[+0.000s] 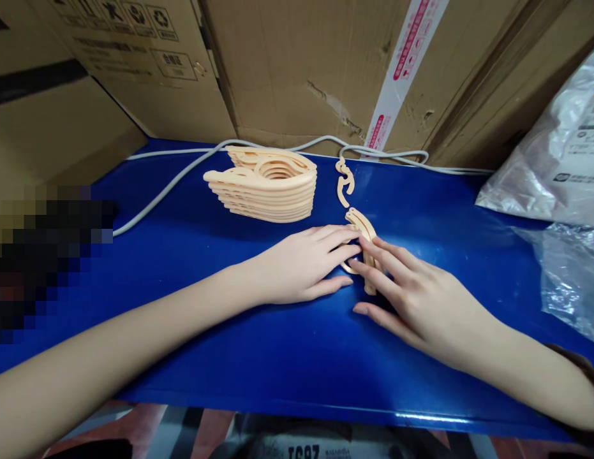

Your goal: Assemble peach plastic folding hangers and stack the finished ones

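A beige plastic folding hanger [370, 264], folded up, lies on the blue tabletop [297, 357] between my two hands. My left hand [301, 264] reaches in from the left, palm down, its outstretched fingertips touching the hanger's left side. From the right, my right hand [421, 290] rests spread fingers on the same hanger, thumb held apart. Fingers hide part of its middle and lower curve. Just beyond it lies a loose beige hook piece [345, 182]. Left of that stands a neat stack of folded beige hangers [268, 191].
A grey-white cable [179, 175] snakes along the back of the table before large cardboard boxes [301, 70]. Clear plastic bags [550, 153] lie at the right. A blurred-out dark thing [43, 261] sits at the left edge.
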Demonstrator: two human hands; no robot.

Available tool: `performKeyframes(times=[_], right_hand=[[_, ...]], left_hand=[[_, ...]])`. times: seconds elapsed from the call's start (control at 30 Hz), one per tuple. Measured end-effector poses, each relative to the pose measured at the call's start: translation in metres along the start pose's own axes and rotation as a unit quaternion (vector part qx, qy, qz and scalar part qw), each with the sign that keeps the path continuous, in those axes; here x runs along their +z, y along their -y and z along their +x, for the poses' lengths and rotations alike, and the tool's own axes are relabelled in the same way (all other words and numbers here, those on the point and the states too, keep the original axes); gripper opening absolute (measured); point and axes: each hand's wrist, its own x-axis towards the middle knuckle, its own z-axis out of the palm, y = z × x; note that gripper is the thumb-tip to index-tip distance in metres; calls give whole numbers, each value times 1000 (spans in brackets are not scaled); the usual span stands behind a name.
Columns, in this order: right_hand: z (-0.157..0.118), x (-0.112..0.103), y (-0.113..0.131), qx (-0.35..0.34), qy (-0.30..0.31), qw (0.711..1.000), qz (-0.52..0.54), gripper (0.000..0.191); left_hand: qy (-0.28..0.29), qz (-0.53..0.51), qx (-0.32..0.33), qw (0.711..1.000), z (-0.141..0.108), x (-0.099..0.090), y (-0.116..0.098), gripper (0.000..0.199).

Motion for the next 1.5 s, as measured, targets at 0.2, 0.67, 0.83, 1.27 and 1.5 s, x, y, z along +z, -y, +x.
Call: performKeyframes(times=[0.2,0.67,0.83,1.27,1.5], right_hand=[[33,-15,-35,44,7,998,41,39],[139,34,-118,259,10,963,79,37],[100,23,-123,227,64,963,128,39],[13,25,-73,81,-35,994,67,34],[14,31,-73,90,-58,992,64,28]], left_hand=[[-2,19,21,1000,1,-1,0,46],[1,28,43,999,3,-8,0,27],[0,38,45,998,3,-8,-1,25],[-19,62,63,996,4,-4,0,25],[-40,72,46,996,5,-6,-5,29]])
